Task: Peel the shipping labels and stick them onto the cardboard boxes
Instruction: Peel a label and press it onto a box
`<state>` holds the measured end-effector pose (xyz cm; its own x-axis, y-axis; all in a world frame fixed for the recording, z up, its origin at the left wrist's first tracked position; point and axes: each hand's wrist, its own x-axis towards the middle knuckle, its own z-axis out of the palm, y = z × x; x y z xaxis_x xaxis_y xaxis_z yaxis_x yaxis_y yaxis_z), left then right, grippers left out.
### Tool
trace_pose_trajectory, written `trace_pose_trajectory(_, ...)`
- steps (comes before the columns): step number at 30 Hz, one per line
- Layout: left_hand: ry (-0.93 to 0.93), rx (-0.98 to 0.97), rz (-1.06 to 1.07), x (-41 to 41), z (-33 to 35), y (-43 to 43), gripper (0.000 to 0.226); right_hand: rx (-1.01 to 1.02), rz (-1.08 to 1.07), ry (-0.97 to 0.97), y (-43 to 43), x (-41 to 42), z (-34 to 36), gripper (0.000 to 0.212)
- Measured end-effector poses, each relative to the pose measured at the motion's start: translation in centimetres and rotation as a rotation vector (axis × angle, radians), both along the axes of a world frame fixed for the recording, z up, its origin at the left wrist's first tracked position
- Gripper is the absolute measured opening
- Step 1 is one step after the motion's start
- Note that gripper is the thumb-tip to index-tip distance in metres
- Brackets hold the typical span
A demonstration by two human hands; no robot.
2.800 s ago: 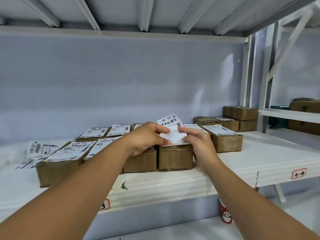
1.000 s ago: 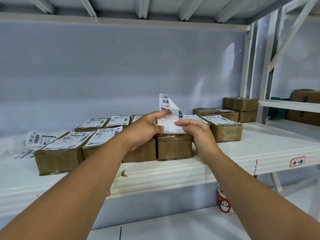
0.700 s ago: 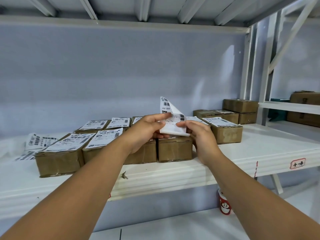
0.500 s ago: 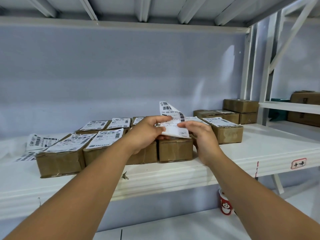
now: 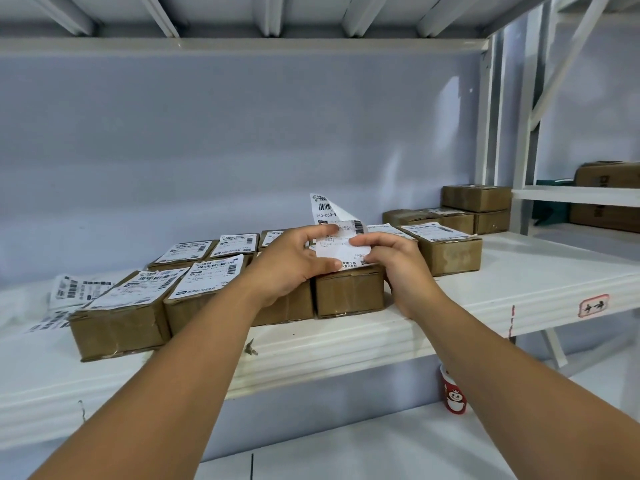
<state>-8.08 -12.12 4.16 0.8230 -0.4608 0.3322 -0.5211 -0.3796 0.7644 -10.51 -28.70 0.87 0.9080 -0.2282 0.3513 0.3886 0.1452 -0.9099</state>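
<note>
Label: we see the label [image 5: 341, 244] held between both hands over the middle box [image 5: 349, 291]. Its near edge lies on the box top and its far corner curls upward.
Left hand: the left hand [image 5: 289, 266] pinches the label's left edge, with the forefinger on the far side and the thumb on the near side.
Right hand: the right hand [image 5: 398, 261] pinches the label's right side with curled fingers, close against the box's right edge.
Box: it is brown and closed, and it stands at the shelf's near edge. We cannot tell what is in it.
Labelled boxes: the labelled boxes [image 5: 119, 320] sit left of it in two rows, packed side by side. All are closed, and each has a label on top.
Right boxes: the right box [image 5: 446, 252], closed and labelled, stands just right of the right hand. A stack [image 5: 476, 199] stands farther right, by the upright.
Loose labels: the loose labels [image 5: 74, 291] lie flat at the far left, beside the leftmost box.
Cup: a red cup [image 5: 454, 393] stands below the shelf on the right. Its inside is hidden from us.
Shelf edge: the front lip of the shelf [image 5: 346, 344] runs under both forearms, and a tag [image 5: 593, 305] is stuck on its right part.
Open room: the shelf top shows white from the right box across to the side shelf [image 5: 581, 195]. The upper shelf [image 5: 242, 45] is well above the hands.
</note>
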Motion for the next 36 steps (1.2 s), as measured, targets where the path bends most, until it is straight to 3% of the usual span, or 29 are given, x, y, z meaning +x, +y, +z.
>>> trace_pose_trajectory(12, -0.071, 0.042, 0.018, 0.0, -0.1, -0.2, 0.057, -0.204, -0.071, -0.074, 0.1, 0.1, -0.3, 0.036)
trace_pose_trajectory(24, -0.058, 0.208, -0.038, 0.5, 1.0, 0.0, 0.026, -0.441, -0.103, -0.090, 0.3, 1.0, -0.7, 0.028)
trace_pose_trajectory(32, -0.022, 0.293, -0.033, 1.0, 1.7, -0.2, 0.027, -0.448, -0.080, -0.011, 0.1, 1.6, -0.8, 0.032)
trace_pose_trajectory(36, 0.008, 0.299, -0.019, 1.3, 1.8, -0.3, 0.039, -0.462, -0.088, 0.017, 0.2, 1.5, -0.8, 0.035)
